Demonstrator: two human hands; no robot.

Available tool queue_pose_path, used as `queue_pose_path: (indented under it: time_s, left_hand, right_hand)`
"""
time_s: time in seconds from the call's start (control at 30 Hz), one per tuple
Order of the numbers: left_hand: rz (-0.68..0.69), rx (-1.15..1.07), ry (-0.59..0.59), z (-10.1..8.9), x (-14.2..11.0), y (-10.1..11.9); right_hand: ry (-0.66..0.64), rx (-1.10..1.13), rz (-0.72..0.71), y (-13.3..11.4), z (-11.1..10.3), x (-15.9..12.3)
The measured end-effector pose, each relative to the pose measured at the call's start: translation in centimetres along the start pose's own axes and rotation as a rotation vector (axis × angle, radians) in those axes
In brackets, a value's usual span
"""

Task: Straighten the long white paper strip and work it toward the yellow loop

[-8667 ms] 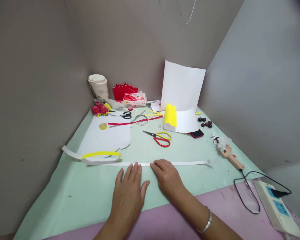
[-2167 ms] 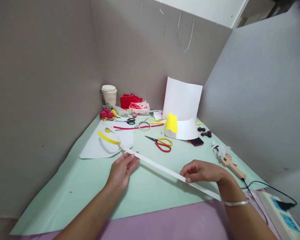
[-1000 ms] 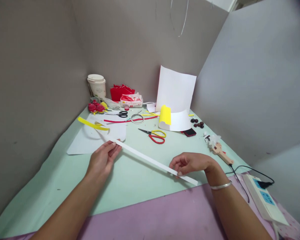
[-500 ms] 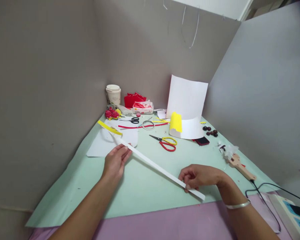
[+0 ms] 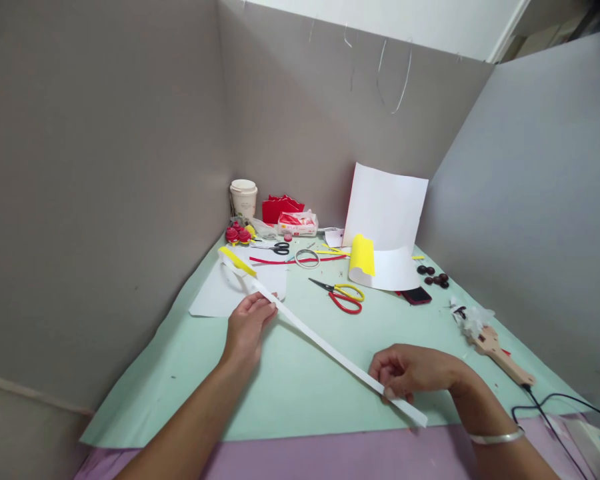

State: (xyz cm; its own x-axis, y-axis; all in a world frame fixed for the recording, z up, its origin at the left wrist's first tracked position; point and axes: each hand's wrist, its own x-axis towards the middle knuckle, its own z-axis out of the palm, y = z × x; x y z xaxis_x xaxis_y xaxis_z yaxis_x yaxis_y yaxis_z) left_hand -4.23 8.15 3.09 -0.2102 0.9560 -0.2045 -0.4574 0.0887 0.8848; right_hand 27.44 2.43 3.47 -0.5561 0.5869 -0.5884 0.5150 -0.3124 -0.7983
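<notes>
A: Two hands on one long white paper strip (image 5: 330,347). Your left hand (image 5: 247,325) pinches it near its far end, fingers (image 5: 265,308) closed on the strip's edge; your right hand (image 5: 415,373) grips it close to the near end, fingers curled tight around it.

B: Where does the strip run?

A: Slantwise, from the far left down to the near right, raised a little off the mint-green tabletop (image 5: 300,380). Beyond your left hand it curls on to a yellow paper piece (image 5: 237,261), which hangs over a white sheet (image 5: 215,300) lying flat.

B: What lies around you?

A: Red-and-yellow scissors (image 5: 341,295) sit past the middle of the strip, well apart from it. Further back you have black scissors (image 5: 280,248), a tape ring (image 5: 307,257), a thin red strip (image 5: 290,260), red paper flowers (image 5: 237,235) and a paper cup (image 5: 243,198) in the corner. A curled white sheet with a yellow roll (image 5: 362,257) leans on the back wall, a dark phone (image 5: 416,295) just beside it. A wooden-handled tool (image 5: 497,350) lies to your right, its cord trailing off.
</notes>
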Motion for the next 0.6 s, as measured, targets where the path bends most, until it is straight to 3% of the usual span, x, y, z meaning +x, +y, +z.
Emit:
queue_pose_path:
  time_s: [0.33,0.6]
  left_hand:
    - [0.001,-0.002,-0.041,0.0,-0.14,0.14]
    - [-0.014,0.0,-0.008,-0.05,0.01,-0.1]
  right_hand:
    - [0.0,0.008,0.009,0.43,-0.15,0.15]
    - [-0.008,0.003,0.016,0.07,-0.05,0.01]
